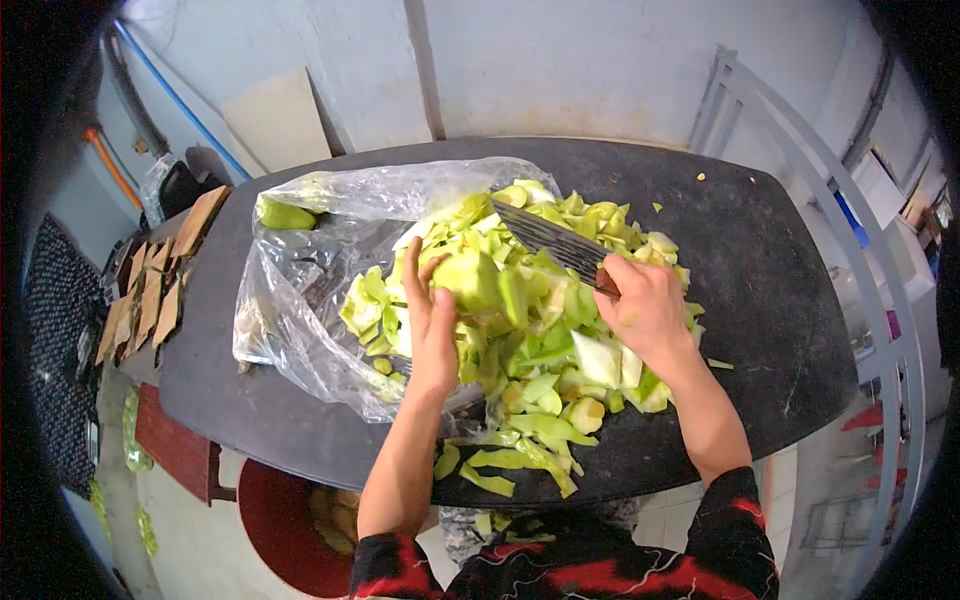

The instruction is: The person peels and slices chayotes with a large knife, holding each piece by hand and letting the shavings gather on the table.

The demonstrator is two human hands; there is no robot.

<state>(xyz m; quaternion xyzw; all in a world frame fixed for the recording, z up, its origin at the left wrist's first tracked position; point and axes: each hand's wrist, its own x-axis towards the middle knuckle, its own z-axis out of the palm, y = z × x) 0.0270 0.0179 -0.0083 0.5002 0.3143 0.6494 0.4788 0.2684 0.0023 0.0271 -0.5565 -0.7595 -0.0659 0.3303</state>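
My right hand is closed round the handle of a broad kitchen knife with a dark, patterned blade. The blade points up and left, over a heap of cut green vegetable. In my left hand is a pale green, peeled vegetable chunk, with the fingers along its left side. Slices, peels and wedges lie under and around both hands. A clear plastic bag spreads out left of the heap, and a whole green vegetable lies in it.
The dark table has a curved edge. Long peels lie near its front edge. A red tub stands on the floor below at the left. Wooden pieces are stacked at far left, and a grey metal rail stands at right.
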